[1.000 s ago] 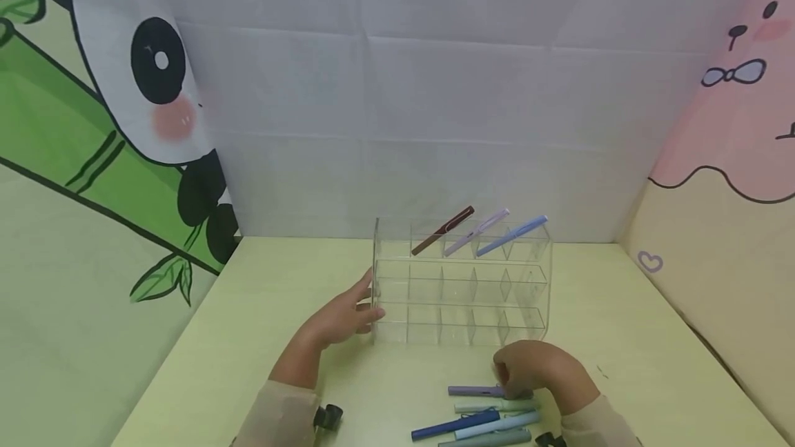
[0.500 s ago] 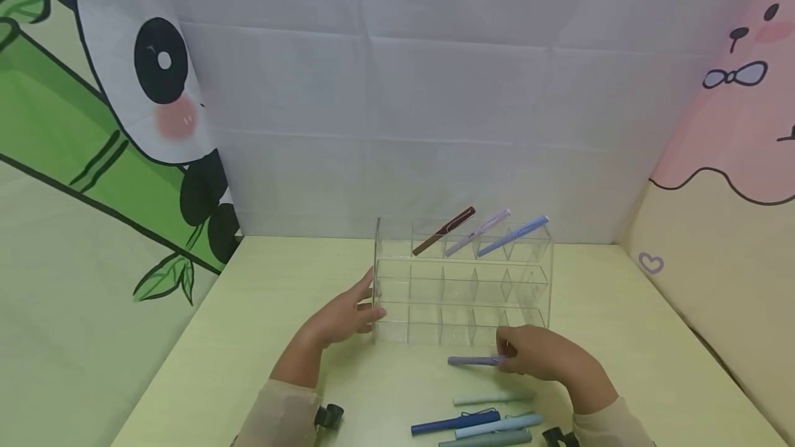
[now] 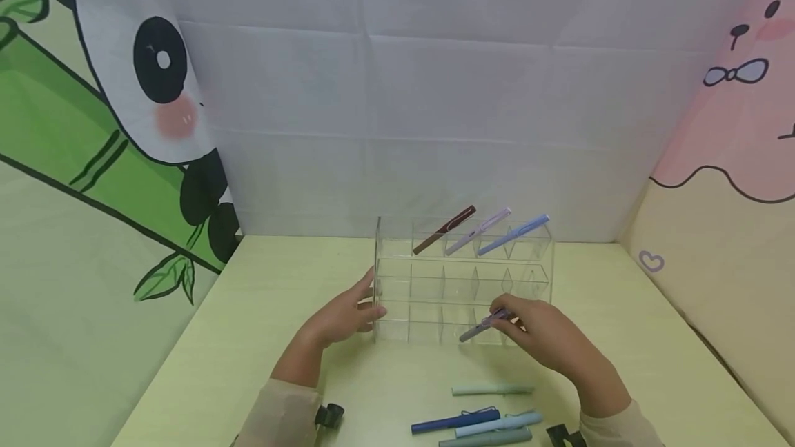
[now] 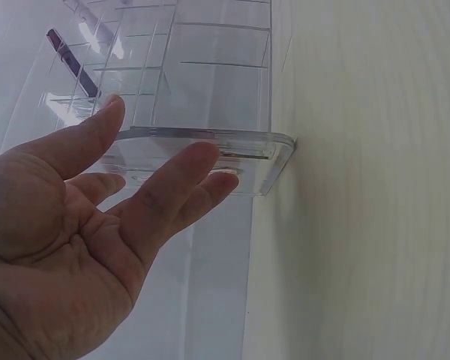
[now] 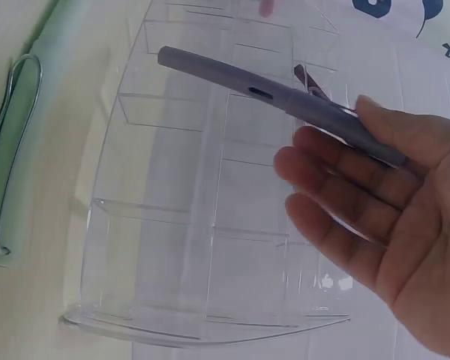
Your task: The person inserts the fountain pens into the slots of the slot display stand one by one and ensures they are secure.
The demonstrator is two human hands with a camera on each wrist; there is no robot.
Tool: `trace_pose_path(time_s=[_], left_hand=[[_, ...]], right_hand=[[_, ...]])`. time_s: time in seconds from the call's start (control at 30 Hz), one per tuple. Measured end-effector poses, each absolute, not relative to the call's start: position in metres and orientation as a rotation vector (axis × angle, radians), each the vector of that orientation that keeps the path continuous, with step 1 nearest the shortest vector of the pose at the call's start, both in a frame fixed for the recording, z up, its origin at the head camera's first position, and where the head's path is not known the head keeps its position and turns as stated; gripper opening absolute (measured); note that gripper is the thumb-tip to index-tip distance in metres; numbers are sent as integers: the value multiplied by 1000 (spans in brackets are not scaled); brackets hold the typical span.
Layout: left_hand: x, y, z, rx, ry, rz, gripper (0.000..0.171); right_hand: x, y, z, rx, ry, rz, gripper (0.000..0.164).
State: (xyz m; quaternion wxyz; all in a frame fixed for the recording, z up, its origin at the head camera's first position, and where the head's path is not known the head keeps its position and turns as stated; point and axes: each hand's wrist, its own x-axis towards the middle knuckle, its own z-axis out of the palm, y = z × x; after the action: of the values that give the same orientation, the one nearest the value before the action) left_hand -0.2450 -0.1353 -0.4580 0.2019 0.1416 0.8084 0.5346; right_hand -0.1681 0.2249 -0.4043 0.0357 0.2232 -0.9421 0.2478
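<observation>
A clear acrylic pen rack (image 3: pixel 428 261) with stepped rows of compartments stands on the table. Its left side is touched by my left hand (image 3: pixel 338 316); in the left wrist view those fingers are extended against the rack's edge (image 4: pixel 210 133). My right hand (image 3: pixel 549 333) pinches a greyish-purple pen (image 3: pixel 475 330) near one end, between thumb and fingers. The pen tilts in front of the rack's lowest row, its free end pointing down and left. In the right wrist view, the pen's barrel (image 5: pixel 217 73) is seen across the compartments.
Brown (image 3: pixel 444 230), lavender (image 3: pixel 477 232) and blue (image 3: pixel 514 234) pens lean in the rack's top row. On the table nearer me lie a pale green pen (image 3: pixel 491 390), a dark blue pen (image 3: pixel 453 422), a light blue pen (image 3: pixel 499 424) and a grey-green pen (image 3: pixel 487 438).
My right hand has lifted the greyish-purple pen off the table beside the other pens and carried it forward to the rack, tilting it. The left hand has stayed at the rack's side.
</observation>
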Motion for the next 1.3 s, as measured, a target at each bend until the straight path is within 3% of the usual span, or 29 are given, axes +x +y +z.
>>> trace_pose_path(time_s=[0.33,0.7,1.0,1.3], left_hand=[[-245,-136,-458,408,2275,1485,89],[-247,-136,-461,427,2264,1500,86],[-247,-136,-460,436,2270,1492,87],[-247,-136,-461,428,2274,1498,86]], right_hand=[[-172,220,-409,761,-2814,809,13],[-175,204,-425,750,-2910,762,29],[-173,211,-417,715,-2820,975,16],[-176,218,-417,768,-2692,1122,31]])
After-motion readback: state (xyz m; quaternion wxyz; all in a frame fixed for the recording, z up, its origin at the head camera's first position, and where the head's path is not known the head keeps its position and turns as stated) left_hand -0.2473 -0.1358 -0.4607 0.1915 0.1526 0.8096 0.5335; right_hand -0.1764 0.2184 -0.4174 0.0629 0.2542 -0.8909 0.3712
